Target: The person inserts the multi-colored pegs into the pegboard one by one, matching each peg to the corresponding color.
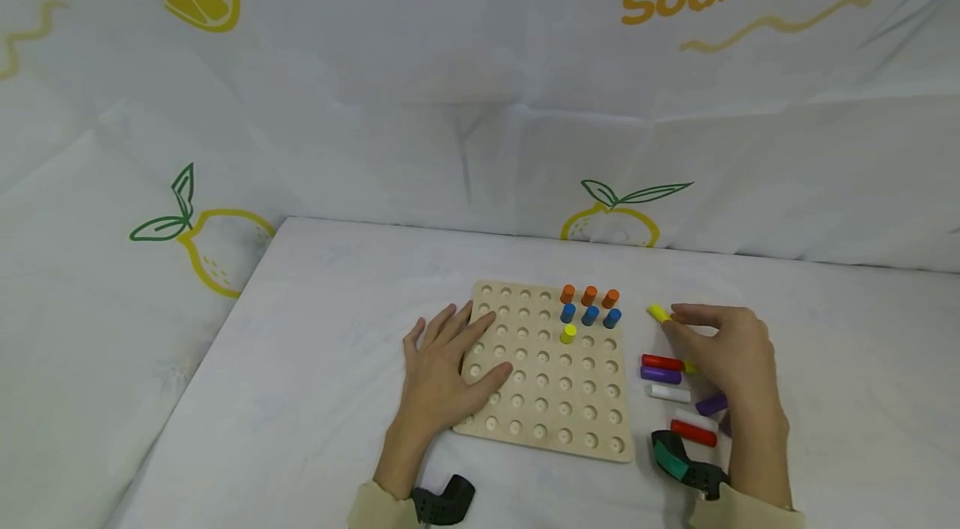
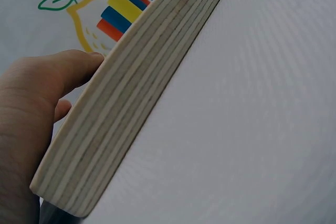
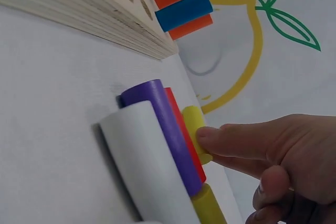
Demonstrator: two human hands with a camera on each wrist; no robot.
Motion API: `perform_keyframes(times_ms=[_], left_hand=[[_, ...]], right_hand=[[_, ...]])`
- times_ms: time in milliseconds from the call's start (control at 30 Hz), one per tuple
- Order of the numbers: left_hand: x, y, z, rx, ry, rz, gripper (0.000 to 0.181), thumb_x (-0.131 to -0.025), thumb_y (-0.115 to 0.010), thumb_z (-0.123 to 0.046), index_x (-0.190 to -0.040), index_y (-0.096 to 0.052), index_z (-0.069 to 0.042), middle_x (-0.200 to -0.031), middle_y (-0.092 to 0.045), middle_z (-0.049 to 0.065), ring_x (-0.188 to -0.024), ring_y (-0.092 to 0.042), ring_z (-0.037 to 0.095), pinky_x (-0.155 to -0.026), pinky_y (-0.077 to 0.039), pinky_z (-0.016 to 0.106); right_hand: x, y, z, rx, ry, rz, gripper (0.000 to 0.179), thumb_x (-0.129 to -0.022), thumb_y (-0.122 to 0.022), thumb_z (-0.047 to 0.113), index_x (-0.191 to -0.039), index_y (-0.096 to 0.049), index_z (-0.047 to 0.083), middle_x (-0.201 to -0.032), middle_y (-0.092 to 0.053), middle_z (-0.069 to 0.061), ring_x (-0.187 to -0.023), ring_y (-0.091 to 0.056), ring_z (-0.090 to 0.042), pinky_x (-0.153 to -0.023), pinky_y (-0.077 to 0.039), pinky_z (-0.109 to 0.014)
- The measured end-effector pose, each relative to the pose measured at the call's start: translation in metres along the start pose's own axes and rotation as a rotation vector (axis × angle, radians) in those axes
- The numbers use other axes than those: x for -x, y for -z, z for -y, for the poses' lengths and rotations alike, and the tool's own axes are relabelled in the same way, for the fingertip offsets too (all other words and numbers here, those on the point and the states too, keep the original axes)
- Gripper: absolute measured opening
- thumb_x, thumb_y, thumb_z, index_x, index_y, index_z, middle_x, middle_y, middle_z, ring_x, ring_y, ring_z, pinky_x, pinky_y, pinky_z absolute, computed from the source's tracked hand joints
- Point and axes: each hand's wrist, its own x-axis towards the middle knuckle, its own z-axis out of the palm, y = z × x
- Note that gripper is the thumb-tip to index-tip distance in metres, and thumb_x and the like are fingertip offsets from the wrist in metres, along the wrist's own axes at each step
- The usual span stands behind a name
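A wooden pegboard (image 1: 553,396) with rows of round holes lies on the table. My left hand (image 1: 438,383) rests spread over its left edge, thumb and fingers on top. In the board's far right corner stand three orange pegs (image 1: 589,295), three blue pegs (image 1: 590,316) in front of them, and one upright yellow peg (image 1: 568,334). To the right of the board, my right hand (image 1: 727,350) pinches another yellow peg (image 3: 192,119) between thumb and index finger. In the right wrist view it is tilted, just beyond a red peg (image 3: 184,129).
Loose pegs lie right of the board: a purple peg (image 1: 660,375), a white peg (image 1: 669,393), a red peg (image 1: 693,432) and several others, some partly behind the right hand. White cloth covers the table (image 1: 300,396); a printed cloth (image 1: 420,154) hangs behind.
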Motion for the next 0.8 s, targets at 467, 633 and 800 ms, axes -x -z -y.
perform_keyframes(times_ms=[467, 633, 800], left_hand=[[0.000, 0.000, 0.000, 0.001, 0.010, 0.008, 0.067, -0.083, -0.068, -0.060, -0.144, -0.059, -0.033, -0.159, -0.049, 0.001, -0.152, -0.038, 0.028, -0.122, -0.013, 0.063], [0.000, 0.000, 0.000, 0.000, 0.011, 0.012, 0.067, -0.083, -0.068, -0.060, -0.144, -0.059, -0.033, -0.159, -0.048, 0.000, -0.152, -0.038, 0.028, -0.122, -0.013, 0.063], [0.000, 0.000, 0.001, 0.002, 0.010, 0.013, 0.067, -0.083, -0.068, -0.061, -0.144, -0.059, -0.033, -0.160, -0.048, 0.000, -0.152, -0.038, 0.028, -0.122, -0.013, 0.063]], right_hand=[[0.000, 0.001, 0.004, 0.062, 0.023, 0.092, 0.044, -0.093, -0.073, 0.028, -0.130, -0.070, 0.005, -0.141, -0.058, -0.032, -0.133, -0.043, -0.058, -0.096, -0.044, -0.070], [0.002, -0.004, 0.010, 0.139, 0.024, 0.076, 0.043, -0.091, -0.074, 0.025, -0.129, -0.070, 0.005, -0.137, -0.060, -0.033, -0.129, -0.048, -0.058, -0.090, -0.048, -0.066], [0.003, -0.009, 0.013, 0.143, 0.043, 0.049, 0.039, -0.092, -0.074, 0.023, -0.126, -0.072, 0.003, -0.135, -0.061, -0.034, -0.125, -0.052, -0.057, -0.084, -0.052, -0.060]])
